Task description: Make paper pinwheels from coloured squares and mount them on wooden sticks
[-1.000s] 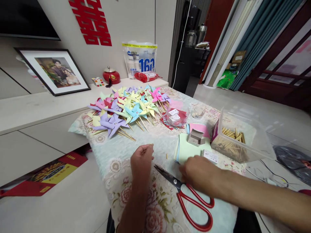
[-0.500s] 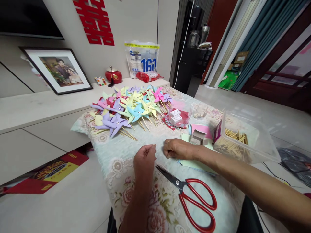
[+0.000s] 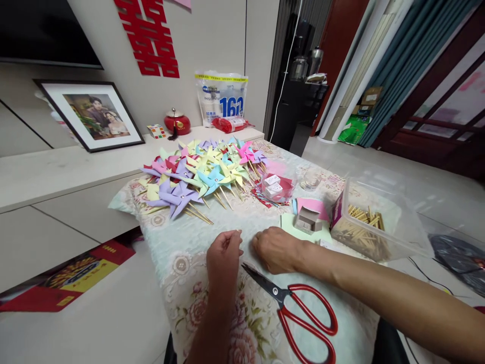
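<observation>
My left hand (image 3: 224,253) is closed in a pinch above the tablecloth. Whatever its fingertips hold, if anything, is too small to make out. Just to its right, my right hand (image 3: 275,250) rests curled and knuckles-up, its fingertips hidden beneath it. Close below both hands lie large scissors (image 3: 276,291) with red handles, blades pointing toward the left hand. Beyond the right forearm an opened small grey box (image 3: 307,221) sits on light green paper sheets (image 3: 290,222). Several paper pinwheels (image 3: 215,180) on wooden sticks are heaped at the far side of the table.
A clear plastic bin (image 3: 409,227) with wooden sticks (image 3: 364,217) stands at the right. Near the table's middle is a plastic bag with small white boxes (image 3: 273,188). A clear round container (image 3: 310,179) sits behind. A cabinet (image 3: 68,174) borders the far side.
My right hand has drawn slightly toward me, off the green paper's near edge. My left hand stays pinched in nearly the same place. The view has tilted up a little.
</observation>
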{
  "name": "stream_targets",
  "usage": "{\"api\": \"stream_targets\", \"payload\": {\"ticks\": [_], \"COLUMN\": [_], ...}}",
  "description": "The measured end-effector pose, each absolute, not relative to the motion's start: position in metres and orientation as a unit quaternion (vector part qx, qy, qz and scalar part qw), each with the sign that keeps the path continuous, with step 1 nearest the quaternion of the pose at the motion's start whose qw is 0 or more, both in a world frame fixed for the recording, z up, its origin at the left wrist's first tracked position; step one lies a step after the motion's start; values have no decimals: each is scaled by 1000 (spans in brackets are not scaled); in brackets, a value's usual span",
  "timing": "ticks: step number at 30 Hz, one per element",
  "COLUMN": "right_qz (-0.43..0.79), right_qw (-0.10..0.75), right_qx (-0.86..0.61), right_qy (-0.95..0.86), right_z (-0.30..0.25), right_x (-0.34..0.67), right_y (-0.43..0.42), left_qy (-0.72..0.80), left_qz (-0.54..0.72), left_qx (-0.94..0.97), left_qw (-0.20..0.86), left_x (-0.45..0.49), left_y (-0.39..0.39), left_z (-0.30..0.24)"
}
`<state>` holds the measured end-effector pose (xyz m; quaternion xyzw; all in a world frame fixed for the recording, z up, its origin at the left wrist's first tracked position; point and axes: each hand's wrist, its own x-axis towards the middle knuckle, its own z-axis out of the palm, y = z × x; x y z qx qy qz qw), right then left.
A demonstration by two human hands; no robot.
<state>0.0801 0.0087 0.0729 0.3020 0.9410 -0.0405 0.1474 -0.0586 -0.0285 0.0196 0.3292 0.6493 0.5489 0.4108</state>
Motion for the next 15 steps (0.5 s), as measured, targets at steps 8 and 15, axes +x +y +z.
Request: {"api": "stream_targets", "payload": {"ticks": [8,15], "right_qz": [-44,104], "right_qw": [106,120], "right_qx": [368,600], "right_qy": [923,784], "right_z": [98,163], "right_x": [100,172], "right_y": [24,103], "left_qy": [651,638], "left_qz": [538,557], "left_qx": [327,326], "left_qw": [424,421], "left_x": [-61,-57], "left_y": [-27,-28], "left_z": [13,15]}}
